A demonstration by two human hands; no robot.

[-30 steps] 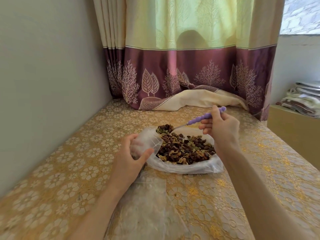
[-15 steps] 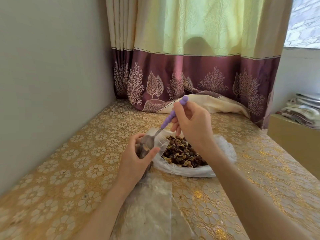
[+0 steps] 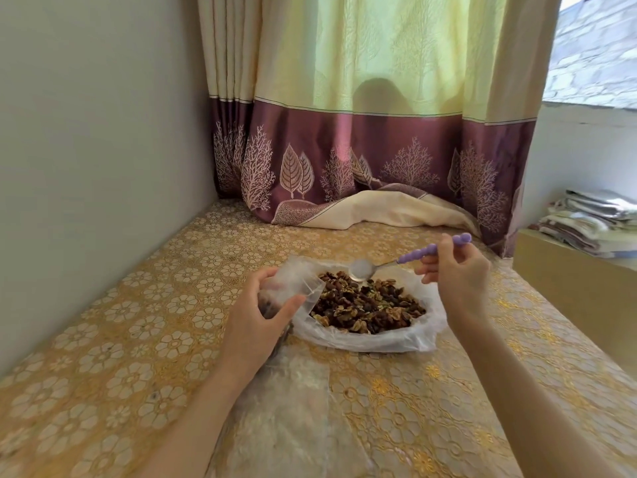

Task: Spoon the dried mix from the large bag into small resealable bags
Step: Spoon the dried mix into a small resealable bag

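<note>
A: How are the hands set?

B: The left hand (image 3: 255,322) has thumb and fingers curled round a small resealable bag (image 3: 289,293), holding its mouth up at the left rim of the large bag (image 3: 365,343). Some dark mix shows through the small bag's lower part. The right hand (image 3: 455,281) pinches the purple handle of a spoon (image 3: 413,258); its metal bowl looks empty and hovers just over the far edge of the dried mix (image 3: 365,305).

A: Where does the large bag lie?

B: Flat on the bench (image 3: 138,322), under a gold floral cloth, its mouth folded wide open with the mix heaped inside.

A: And room around it?

B: A wall (image 3: 86,150) runs close along the left side. A curtain (image 3: 362,150) hangs at the far end, its hem pooled on the cloth behind the bag. The bench's right edge is near the right forearm; past it sits a stack of folded cloths (image 3: 593,219). A sheet of clear plastic (image 3: 293,426) lies between the forearms.
</note>
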